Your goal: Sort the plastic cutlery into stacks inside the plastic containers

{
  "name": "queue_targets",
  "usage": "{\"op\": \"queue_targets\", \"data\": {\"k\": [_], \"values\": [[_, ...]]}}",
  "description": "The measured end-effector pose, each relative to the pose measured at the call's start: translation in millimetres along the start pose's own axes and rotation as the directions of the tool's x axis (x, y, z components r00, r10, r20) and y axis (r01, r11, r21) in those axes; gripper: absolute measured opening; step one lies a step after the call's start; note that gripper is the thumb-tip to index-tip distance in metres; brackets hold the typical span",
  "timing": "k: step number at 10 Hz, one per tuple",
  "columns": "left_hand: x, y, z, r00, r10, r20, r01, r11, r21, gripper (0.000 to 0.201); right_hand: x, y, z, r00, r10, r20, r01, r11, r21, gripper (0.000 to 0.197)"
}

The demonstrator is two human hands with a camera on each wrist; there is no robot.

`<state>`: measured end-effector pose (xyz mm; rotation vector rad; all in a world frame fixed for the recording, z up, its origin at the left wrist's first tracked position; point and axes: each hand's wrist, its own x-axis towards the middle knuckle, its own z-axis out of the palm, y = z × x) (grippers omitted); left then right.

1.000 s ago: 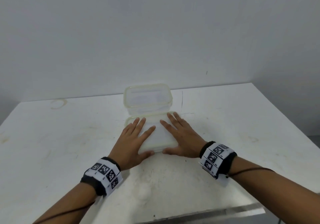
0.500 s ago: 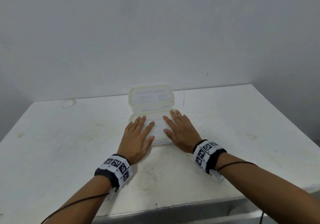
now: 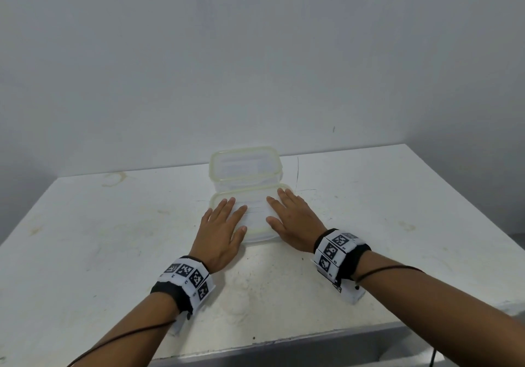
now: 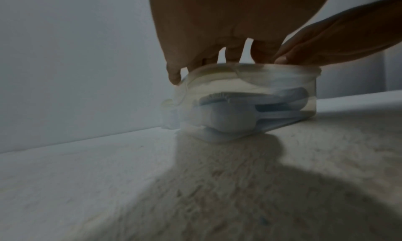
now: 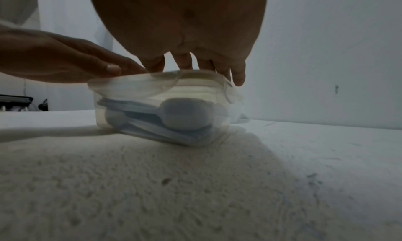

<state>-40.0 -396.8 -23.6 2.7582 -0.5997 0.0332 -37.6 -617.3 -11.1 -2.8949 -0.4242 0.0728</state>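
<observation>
Two clear plastic containers stand one behind the other on the white table (image 3: pixel 113 239). The near container (image 3: pixel 257 226) wears its lid, and both my hands lie flat on top of it. My left hand (image 3: pixel 224 224) presses the left half, my right hand (image 3: pixel 292 219) the right half, fingers straight. Through its wall I see stacked white plastic cutlery (image 4: pixel 230 115), spoon bowls (image 5: pixel 185 114) among it. The far container (image 3: pixel 245 168) also carries a lid, with faint white shapes inside.
A grey wall (image 3: pixel 255 54) rises right behind the table. The table's front edge (image 3: pixel 284 344) runs just below my wrists, its right edge slants off at the far right. Some dark equipment (image 5: pixel 15 102) sits beyond the table on the left.
Both hands stay flat on the near lid. The view has shifted, so the table and containers sit slightly further off and to the right; my wrists have drawn closer to the container.
</observation>
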Motion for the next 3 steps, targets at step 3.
{"op": "queue_targets", "data": {"k": [3], "values": [[-46, 22, -26, 0.994, 0.008, -0.109, -0.032, 0.975, -0.218, 0.054, -63, -22, -21, 0.998, -0.045, -0.045, 0.053, 0.978, 0.202, 0.054]]}}
